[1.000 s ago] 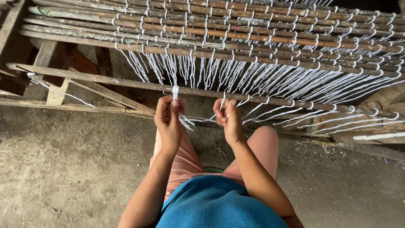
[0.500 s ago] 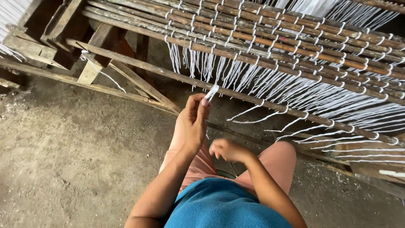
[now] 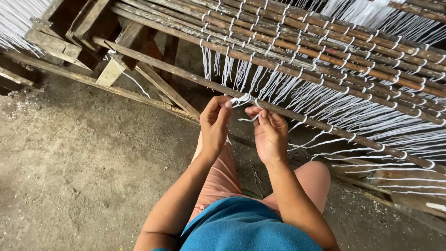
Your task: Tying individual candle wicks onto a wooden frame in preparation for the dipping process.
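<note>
A wooden frame holds rows of thin brown sticks [image 3: 325, 51] bound together by white strings [image 3: 278, 83] that hang down loose. My left hand [image 3: 214, 123] pinches a bunch of white string ends [image 3: 240, 98] just below a thin lower rod [image 3: 297, 116]. My right hand [image 3: 269, 132] is close beside it, its fingertips pinched on a short white strand [image 3: 251, 119]. Both hands are raised above my knees, in front of the lowest row of sticks.
A bare concrete floor [image 3: 69, 172] spreads to the left. Rough wooden beams and braces [image 3: 116, 65] support the frame at upper left. More white threads [image 3: 18, 18] hang at the far upper left corner. A plank [image 3: 409, 181] lies at lower right.
My right hand has risen from my lap up to the strings beside my left hand. The view has shifted, and both hands now meet at the hanging string ends.
</note>
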